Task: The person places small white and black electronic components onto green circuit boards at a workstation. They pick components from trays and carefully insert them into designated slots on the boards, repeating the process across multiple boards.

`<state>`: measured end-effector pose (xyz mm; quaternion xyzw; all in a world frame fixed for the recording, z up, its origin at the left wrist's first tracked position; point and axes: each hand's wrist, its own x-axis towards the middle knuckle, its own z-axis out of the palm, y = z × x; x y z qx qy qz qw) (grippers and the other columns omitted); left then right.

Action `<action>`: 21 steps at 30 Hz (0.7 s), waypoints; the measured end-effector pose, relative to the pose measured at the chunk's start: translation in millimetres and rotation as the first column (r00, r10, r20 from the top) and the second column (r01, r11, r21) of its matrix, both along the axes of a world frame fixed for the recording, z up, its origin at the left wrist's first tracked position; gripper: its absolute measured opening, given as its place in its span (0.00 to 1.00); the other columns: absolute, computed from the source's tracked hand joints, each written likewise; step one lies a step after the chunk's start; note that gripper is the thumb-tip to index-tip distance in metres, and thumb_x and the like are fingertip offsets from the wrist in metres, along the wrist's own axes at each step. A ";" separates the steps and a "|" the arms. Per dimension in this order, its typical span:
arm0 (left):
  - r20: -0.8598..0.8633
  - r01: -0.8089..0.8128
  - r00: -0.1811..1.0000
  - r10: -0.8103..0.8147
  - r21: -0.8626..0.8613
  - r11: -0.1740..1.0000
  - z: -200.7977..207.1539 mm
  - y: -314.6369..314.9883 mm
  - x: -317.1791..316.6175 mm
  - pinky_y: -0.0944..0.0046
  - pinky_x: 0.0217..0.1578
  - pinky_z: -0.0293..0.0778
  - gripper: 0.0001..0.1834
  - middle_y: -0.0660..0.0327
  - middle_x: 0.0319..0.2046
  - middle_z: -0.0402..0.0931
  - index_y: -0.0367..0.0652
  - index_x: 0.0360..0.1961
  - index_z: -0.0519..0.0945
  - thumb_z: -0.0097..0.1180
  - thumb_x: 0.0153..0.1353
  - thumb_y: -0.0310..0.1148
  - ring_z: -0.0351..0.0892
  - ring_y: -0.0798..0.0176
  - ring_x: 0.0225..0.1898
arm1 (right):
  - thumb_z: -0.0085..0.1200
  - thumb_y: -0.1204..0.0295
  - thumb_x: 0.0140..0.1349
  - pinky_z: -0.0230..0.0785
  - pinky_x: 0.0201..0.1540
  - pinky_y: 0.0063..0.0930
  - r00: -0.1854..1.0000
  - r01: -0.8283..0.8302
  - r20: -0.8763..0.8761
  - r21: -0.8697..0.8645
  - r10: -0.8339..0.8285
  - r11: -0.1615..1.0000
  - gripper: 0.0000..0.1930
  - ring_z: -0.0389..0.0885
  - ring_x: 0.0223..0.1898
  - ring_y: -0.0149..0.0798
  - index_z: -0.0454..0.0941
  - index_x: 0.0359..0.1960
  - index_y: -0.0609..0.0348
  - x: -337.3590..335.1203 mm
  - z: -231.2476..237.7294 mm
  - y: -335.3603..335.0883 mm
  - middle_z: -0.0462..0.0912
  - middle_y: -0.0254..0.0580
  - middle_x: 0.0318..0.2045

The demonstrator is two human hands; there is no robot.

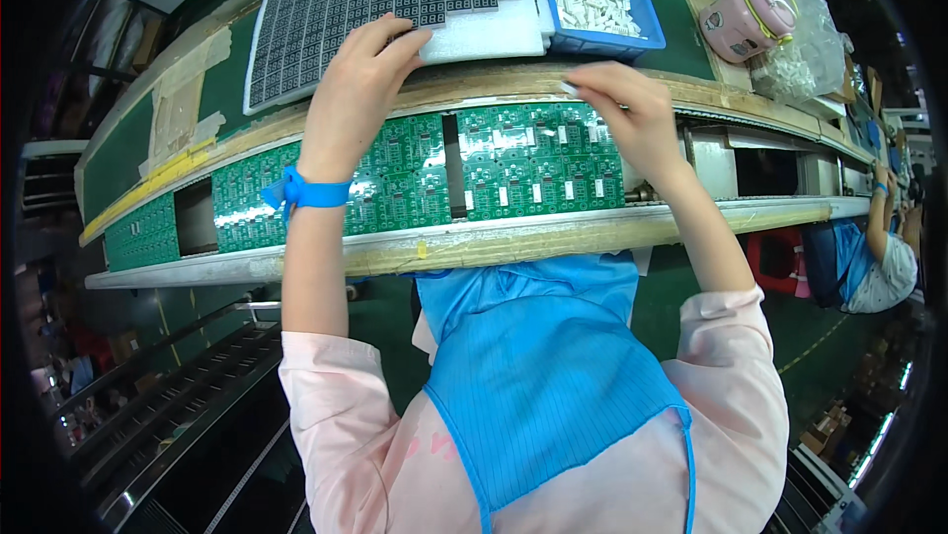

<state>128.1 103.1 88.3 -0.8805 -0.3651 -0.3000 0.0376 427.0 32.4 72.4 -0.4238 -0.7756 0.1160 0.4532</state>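
My left hand [360, 85] reaches over the near edge of a block of black seven-segment displays [346, 1]. Thumb and forefinger are bent together at a display [433, 18] in the front row; their tips partly hide what is between them. Above the right-hand green circuit board panel [538, 164], my right hand [632, 105] pinches a small white part [570, 88] between thumb and forefinger. White upright parts [538, 192] stand in rows on that panel. Another green circuit board panel [395, 174] lies beneath my left wrist, without white parts that I can see.
The displays lie on white foam [494, 36]. A blue bin [647, 36] of white parts stands beside it. Further right are a pink lidded container [746, 21] and a clear plastic bag [810, 50]. The panels sit between rails [474, 243]. Another person [879, 258] is at far right.
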 end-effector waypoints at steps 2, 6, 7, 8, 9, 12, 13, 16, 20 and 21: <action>-0.016 0.013 1.000 -0.013 0.007 1.000 -1.3 1.4 -4.3 0.53 0.57 0.76 0.13 0.54 0.52 0.80 0.40 0.47 0.84 0.61 0.60 0.24 0.77 0.48 0.59 | 0.65 0.77 0.56 0.77 0.42 0.32 0.977 0.098 0.192 -0.038 -0.089 0.994 0.09 0.84 0.39 0.44 0.87 0.39 0.58 39.2 -12.8 -18.2 0.88 0.42 0.37; -0.024 0.027 0.999 -0.026 0.030 0.999 0.0 4.4 -1.5 0.53 0.56 0.77 0.13 0.55 0.49 0.83 0.39 0.45 0.84 0.60 0.58 0.21 0.78 0.47 0.59 | 0.65 0.78 0.54 0.76 0.47 0.31 0.931 0.131 0.354 -0.116 -0.082 0.985 0.10 0.83 0.44 0.42 0.88 0.38 0.57 69.1 -33.7 -38.1 0.89 0.39 0.39; -0.021 0.024 0.999 -0.023 0.037 0.999 -0.2 4.5 -1.2 0.54 0.56 0.77 0.12 0.55 0.49 0.83 0.39 0.44 0.84 0.61 0.58 0.21 0.79 0.47 0.58 | 0.65 0.78 0.53 0.76 0.47 0.32 0.935 0.115 0.348 -0.105 -0.072 0.988 0.10 0.83 0.44 0.42 0.88 0.38 0.57 69.4 -38.0 -38.4 0.89 0.38 0.39; -0.022 0.019 1.000 -0.018 0.043 0.999 -0.3 3.8 0.0 0.54 0.56 0.78 0.12 0.56 0.48 0.84 0.39 0.44 0.84 0.61 0.58 0.21 0.79 0.47 0.58 | 0.64 0.78 0.53 0.77 0.47 0.32 0.938 0.100 0.342 -0.094 -0.062 0.991 0.10 0.82 0.44 0.42 0.88 0.38 0.57 68.5 -41.7 -37.2 0.89 0.38 0.39; -0.023 0.013 1.000 -0.012 0.049 0.999 -0.4 2.7 1.2 0.54 0.56 0.78 0.12 0.56 0.48 0.84 0.39 0.44 0.84 0.61 0.58 0.20 0.79 0.47 0.58 | 0.64 0.79 0.52 0.77 0.47 0.33 0.941 0.084 0.336 -0.083 -0.051 0.993 0.11 0.82 0.44 0.42 0.88 0.38 0.57 68.6 -44.6 -36.2 0.89 0.37 0.39; -0.017 0.009 1.000 -0.007 0.087 0.996 -1.7 0.3 2.7 0.54 0.55 0.78 0.13 0.56 0.47 0.84 0.39 0.44 0.85 0.60 0.57 0.20 0.80 0.48 0.57 | 0.65 0.78 0.51 0.76 0.48 0.35 0.950 0.054 0.311 -0.107 -0.018 0.993 0.10 0.82 0.45 0.43 0.87 0.38 0.59 66.7 -44.9 -34.9 0.88 0.41 0.44; -0.015 0.007 1.000 -0.005 0.103 0.995 -2.0 -1.4 2.4 0.54 0.54 0.79 0.13 0.57 0.47 0.84 0.39 0.43 0.85 0.60 0.57 0.19 0.80 0.49 0.56 | 0.65 0.78 0.52 0.76 0.49 0.35 0.952 0.047 0.307 -0.109 -0.012 0.993 0.10 0.82 0.46 0.43 0.87 0.37 0.60 64.7 -43.0 -35.0 0.88 0.42 0.44; -0.059 0.016 0.998 -0.007 0.151 0.988 -2.2 -4.5 1.5 0.54 0.53 0.79 0.14 0.56 0.47 0.84 0.38 0.43 0.85 0.60 0.54 0.17 0.81 0.50 0.55 | 0.66 0.78 0.52 0.76 0.49 0.36 0.960 0.051 0.281 -0.179 0.001 0.983 0.09 0.82 0.47 0.44 0.86 0.37 0.62 60.1 -32.2 -40.9 0.87 0.44 0.44; -0.026 0.027 0.999 -0.023 0.142 0.990 -2.4 -8.8 4.1 0.56 0.50 0.80 0.16 0.56 0.45 0.83 0.37 0.42 0.84 0.58 0.51 0.16 0.81 0.51 0.51 | 0.67 0.79 0.53 0.77 0.48 0.35 0.976 0.069 0.217 -0.237 -0.017 0.969 0.10 0.84 0.45 0.44 0.85 0.39 0.62 61.5 -40.0 -40.8 0.86 0.43 0.41; -0.024 0.031 0.999 -0.028 0.155 0.987 -0.2 -8.7 5.8 0.57 0.49 0.80 0.16 0.56 0.43 0.83 0.37 0.41 0.84 0.58 0.49 0.17 0.81 0.52 0.50 | 0.67 0.79 0.53 0.77 0.48 0.34 0.980 0.062 0.197 -0.227 -0.017 0.972 0.11 0.84 0.45 0.44 0.85 0.40 0.62 61.4 -41.1 -40.0 0.85 0.43 0.40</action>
